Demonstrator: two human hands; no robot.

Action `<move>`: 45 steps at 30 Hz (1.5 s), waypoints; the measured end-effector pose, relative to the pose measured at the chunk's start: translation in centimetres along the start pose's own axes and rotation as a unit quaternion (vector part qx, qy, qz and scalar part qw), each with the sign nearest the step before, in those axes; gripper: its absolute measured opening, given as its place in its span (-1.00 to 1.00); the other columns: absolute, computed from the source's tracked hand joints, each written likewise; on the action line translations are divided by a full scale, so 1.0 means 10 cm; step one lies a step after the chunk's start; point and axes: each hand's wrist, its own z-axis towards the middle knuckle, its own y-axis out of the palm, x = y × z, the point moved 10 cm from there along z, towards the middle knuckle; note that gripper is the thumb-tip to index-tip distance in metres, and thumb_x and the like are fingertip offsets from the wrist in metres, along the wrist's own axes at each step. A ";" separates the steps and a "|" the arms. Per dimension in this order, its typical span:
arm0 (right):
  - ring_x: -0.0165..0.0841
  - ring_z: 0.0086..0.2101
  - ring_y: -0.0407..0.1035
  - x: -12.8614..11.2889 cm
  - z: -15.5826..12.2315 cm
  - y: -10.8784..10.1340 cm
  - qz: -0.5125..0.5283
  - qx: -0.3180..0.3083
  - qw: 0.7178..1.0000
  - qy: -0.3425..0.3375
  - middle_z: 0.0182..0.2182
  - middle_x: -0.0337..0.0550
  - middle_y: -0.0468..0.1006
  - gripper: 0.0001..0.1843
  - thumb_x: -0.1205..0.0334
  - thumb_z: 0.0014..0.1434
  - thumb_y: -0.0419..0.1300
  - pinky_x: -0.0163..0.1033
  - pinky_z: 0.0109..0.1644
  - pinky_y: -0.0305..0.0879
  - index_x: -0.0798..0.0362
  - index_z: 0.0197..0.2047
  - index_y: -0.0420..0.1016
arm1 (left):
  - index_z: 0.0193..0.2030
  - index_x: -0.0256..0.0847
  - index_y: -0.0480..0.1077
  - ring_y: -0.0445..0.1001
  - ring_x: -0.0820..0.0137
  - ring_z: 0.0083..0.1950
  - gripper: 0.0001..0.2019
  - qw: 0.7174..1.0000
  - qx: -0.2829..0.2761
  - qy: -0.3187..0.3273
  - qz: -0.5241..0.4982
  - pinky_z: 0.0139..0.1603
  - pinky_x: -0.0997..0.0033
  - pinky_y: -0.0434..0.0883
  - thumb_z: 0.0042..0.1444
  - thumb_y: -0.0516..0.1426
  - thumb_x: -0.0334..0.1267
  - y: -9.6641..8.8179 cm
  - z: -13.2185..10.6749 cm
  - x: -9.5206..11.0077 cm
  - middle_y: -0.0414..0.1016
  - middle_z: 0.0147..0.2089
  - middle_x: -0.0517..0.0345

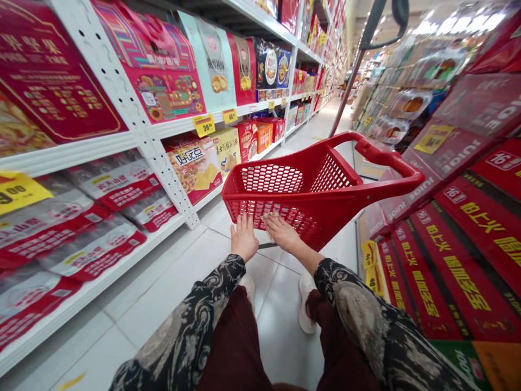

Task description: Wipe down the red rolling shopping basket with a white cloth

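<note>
The red plastic trolley basket (342,203), its walls pierced with honeycomb holes, stands just ahead of the pale shoes (306,305). The left hand (244,238) has slightly spread fingers; the right hand's (284,233), nearly together, cover a pale scrap (274,215), grip unclear

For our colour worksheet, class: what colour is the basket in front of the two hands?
The basket is red, seen best in the head view.

A supermarket aisle, shown by white shelves (101,283) of boxed goods (195,165), yellow price tags (204,125) and a red shopping cart (337,209).
</note>
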 end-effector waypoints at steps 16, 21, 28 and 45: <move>-0.15 0.22 -0.03 -0.45 0.88 -0.23 -0.002 0.099 0.994 -0.048 0.21 0.08 0.17 -0.61 0.40 0.21 -0.03 0.05 0.24 0.01 0.24 0.10 0.31 | 0.29 -0.37 -0.07 -0.15 0.09 0.37 -0.28 0.998 0.014 -0.062 0.030 0.26 -0.10 0.03 -0.06 0.03 -0.35 -0.09 0.00 -0.72 -0.16 0.38 -0.16; -0.14 0.17 0.10 -0.50 0.68 0.20 -0.018 0.030 0.997 -0.063 0.12 0.12 0.30 -0.68 0.41 0.20 -0.01 0.05 0.19 0.10 0.25 -0.01 0.40 | 0.29 -0.40 -0.07 -0.15 0.09 0.37 -0.28 0.997 0.005 -0.069 0.038 0.27 -0.07 0.02 -0.07 0.02 -0.35 -0.02 -0.05 -0.82 -0.15 0.38 -0.16; -0.16 0.22 -0.04 -0.77 0.94 -0.27 -0.023 0.102 0.989 -0.107 0.22 0.01 0.15 -0.62 0.33 0.26 -0.06 0.01 0.25 0.02 0.19 0.12 0.27 | 0.26 -0.42 0.00 -0.14 0.08 0.37 -0.32 0.997 0.007 -0.068 0.033 0.26 -0.09 0.02 -0.07 0.01 -0.36 0.01 -0.04 -0.87 -0.13 0.37 -0.18; -0.14 0.19 0.05 -0.51 0.59 0.01 -0.022 0.033 0.997 -0.069 0.16 0.11 0.25 -0.64 0.38 0.21 -0.02 0.03 0.22 0.06 0.26 0.05 0.35 | 0.30 -0.38 -0.09 -0.16 0.11 0.38 -0.26 0.999 0.021 -0.029 0.014 0.28 -0.08 0.00 -0.09 0.00 -0.40 -0.04 -0.04 -0.56 -0.15 0.38 -0.13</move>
